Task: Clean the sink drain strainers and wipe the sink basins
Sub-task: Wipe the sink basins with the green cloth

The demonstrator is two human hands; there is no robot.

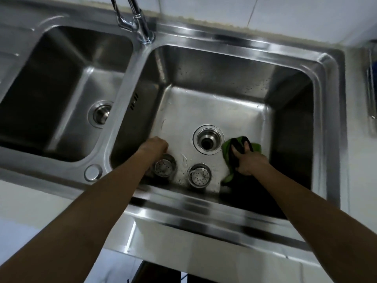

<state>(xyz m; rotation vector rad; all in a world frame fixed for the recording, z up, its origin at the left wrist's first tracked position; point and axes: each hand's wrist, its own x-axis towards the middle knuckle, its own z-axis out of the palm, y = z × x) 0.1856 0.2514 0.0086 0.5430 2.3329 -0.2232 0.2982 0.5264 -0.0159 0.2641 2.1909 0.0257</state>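
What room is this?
Most likely a kitchen: a stainless steel double-basin sink with a chrome swivel tap against white wall tiles, and two round perforated metal drain strainers lying in the right basin.

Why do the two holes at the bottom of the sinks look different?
The right drain is open and dark inside, while the left drain looks shiny, with no dark hole showing. The right drain has a green cloth beside it; the left has nothing nearby. Both are round, with metal rims.

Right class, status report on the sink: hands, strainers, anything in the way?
Left hand over one strainer, grip unclear. Right hand clutching the cloth. Second strainer loose in right basin; drain open, unobstructed.
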